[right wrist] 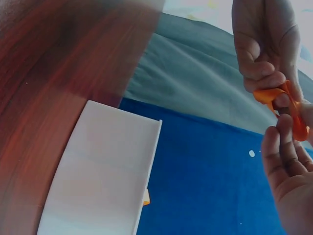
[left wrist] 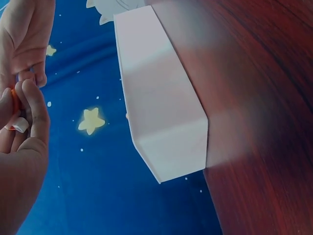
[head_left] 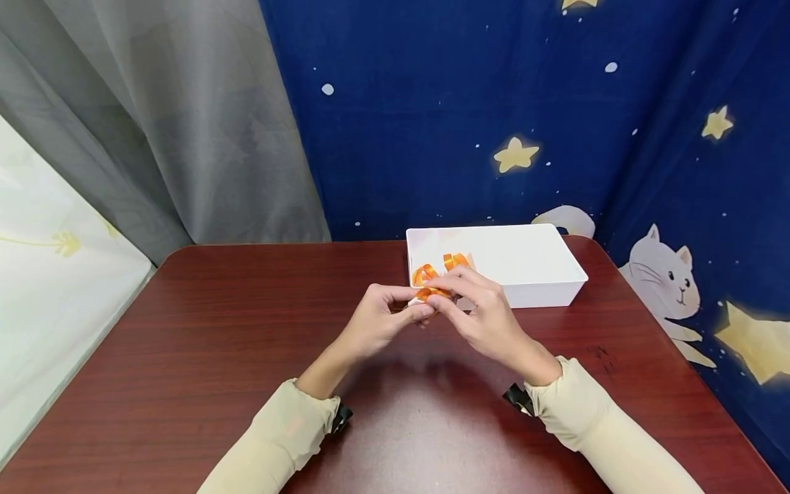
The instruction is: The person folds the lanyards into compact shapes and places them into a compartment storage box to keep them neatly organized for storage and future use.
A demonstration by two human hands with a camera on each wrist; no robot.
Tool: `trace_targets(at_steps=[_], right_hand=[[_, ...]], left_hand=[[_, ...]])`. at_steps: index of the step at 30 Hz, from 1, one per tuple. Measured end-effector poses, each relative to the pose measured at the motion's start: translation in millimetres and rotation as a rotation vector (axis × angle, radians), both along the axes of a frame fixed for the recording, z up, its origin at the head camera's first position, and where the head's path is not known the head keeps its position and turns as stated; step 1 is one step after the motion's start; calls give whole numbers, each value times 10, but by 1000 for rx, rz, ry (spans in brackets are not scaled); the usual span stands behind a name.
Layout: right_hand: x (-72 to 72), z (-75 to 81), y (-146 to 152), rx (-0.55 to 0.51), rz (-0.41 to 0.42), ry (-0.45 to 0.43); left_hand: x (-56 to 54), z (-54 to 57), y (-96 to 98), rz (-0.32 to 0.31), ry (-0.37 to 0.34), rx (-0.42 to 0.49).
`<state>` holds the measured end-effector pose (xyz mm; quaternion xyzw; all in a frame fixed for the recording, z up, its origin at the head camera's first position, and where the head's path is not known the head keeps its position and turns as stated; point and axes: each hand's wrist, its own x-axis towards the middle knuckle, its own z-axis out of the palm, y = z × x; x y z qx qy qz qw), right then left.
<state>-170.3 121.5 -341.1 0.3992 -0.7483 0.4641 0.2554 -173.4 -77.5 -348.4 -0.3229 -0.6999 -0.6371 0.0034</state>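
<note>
Above the table, in front of a white box [head_left: 524, 257], both hands meet around a glossy orange ribbon [right wrist: 299, 125]. My left hand [head_left: 373, 322] pinches it from the left between thumb and fingers. A small white piece [left wrist: 20, 125] shows at the ribbon in the left wrist view; its kind is unclear. From the right, the thumb and fingertips of my right hand [head_left: 487, 312] pinch the same ribbon. One of its loops [head_left: 424, 274] stands up just beyond the fingertips. Fingers hide much of the ribbon.
Another orange ribbon piece [head_left: 457, 261] appears at the box's left part, partly behind the right hand. The box stands at the far edge of the dark red wooden table [head_left: 259, 329]. Behind hang a grey curtain [head_left: 204, 137] and a blue star-patterned one [head_left: 420, 137].
</note>
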Motion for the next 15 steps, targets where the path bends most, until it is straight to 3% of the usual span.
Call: trace_targets(at_steps=[8, 15], right_hand=[[-78, -42, -1, -100, 17, 77], [-112, -51, 46, -96, -44, 84]], left_hand=[[11, -9, 49, 25, -18, -11], [10, -20, 55, -18, -67, 59]])
